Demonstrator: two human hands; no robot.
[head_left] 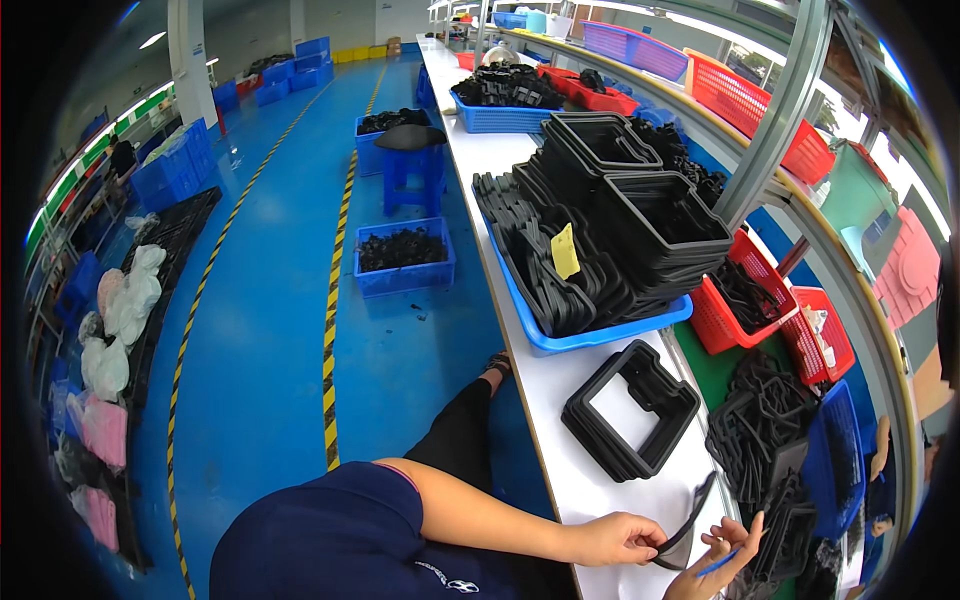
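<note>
Low on the white bench, my left hand (622, 540) pinches the lower end of a curved black piece (692, 512), thin and strip-like from this side. My right hand (728, 562) is close beside it, with a slim blue stick-like tool (716, 566) lying across its partly bent fingers. Whether the right fingers also touch the black piece cannot be made out. Just beyond the hands sits a short stack of black rectangular frames (632, 412), nested together. Farther on, a blue tray (610, 334) is heaped with more black frames (668, 210), and a yellow note (565, 251) lies on them.
Right of the bench, loose black frames (760, 430) pile up beside a blue basket (838, 460). Red baskets (742, 292) hold black parts. A metal post (780, 115) and a shelf rise on the right. On the blue floor at left stands a blue crate (405, 280) of black pieces.
</note>
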